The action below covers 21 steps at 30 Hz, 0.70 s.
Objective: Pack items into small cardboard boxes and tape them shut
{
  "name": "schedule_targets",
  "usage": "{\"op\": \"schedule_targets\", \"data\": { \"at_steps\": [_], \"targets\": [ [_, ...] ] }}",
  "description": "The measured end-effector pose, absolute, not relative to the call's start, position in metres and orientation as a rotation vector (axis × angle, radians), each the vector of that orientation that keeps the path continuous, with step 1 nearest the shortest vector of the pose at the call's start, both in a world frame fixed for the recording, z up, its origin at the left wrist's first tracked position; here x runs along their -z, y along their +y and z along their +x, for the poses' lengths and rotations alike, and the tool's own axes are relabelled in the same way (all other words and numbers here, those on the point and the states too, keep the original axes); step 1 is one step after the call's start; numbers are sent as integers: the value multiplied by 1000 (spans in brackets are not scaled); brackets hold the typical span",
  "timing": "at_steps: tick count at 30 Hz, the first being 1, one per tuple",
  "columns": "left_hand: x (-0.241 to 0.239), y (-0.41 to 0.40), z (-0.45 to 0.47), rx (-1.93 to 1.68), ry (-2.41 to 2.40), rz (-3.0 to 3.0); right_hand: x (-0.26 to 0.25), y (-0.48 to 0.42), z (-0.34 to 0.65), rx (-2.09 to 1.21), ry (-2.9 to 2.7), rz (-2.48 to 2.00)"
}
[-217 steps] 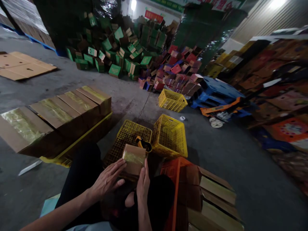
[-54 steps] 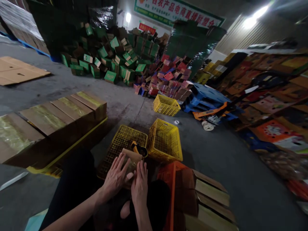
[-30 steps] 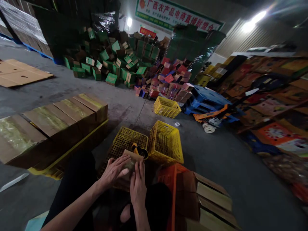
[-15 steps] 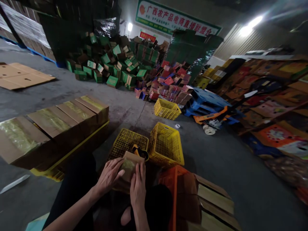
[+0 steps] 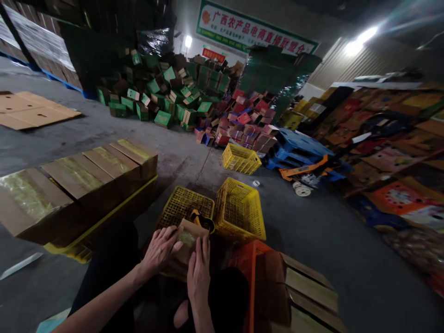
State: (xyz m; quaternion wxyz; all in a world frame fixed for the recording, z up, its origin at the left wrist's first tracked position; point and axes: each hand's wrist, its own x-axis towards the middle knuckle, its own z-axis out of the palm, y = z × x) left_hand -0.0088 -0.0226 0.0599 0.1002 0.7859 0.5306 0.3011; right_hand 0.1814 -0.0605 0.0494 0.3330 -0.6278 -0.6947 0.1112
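A small brown cardboard box (image 5: 194,227) with a strip of clear yellowish tape across its top sits low in front of me, between my knees. My left hand (image 5: 160,249) holds its left side, fingers bent over the top edge near the tape. On the right side my right hand (image 5: 199,266) presses with fingers long and close together, so the box is held between both hands. Just behind the box, a yellow-and-black tape dispenser (image 5: 196,216) rests on an upturned yellow plastic crate (image 5: 187,200). The box's lower part is dark and partly hidden by my hands.
Taped boxes (image 5: 79,173) stand in a yellow crate at left. More boxes fill an orange crate (image 5: 253,277) at right. Yellow crates (image 5: 256,208) stand ahead, with a pallet jack (image 5: 305,171), blue pallets (image 5: 298,143) and a heap of green cartons (image 5: 163,118) beyond.
Almost nothing differs. The left hand's fingers have shifted very slightly on the box, and the view has tilted a little.
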Motion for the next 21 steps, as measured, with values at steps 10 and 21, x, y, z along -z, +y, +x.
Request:
{"op": "schedule_targets", "data": {
  "at_steps": [10,21],
  "targets": [
    [-44,-67,10,-1076,1424,1975,-53,-65,182,-330,-1802,-1667],
    [-57,-65,2,-1036,1088,1287,-50,-63,183,-359,-1765,-1615]
  ]
}}
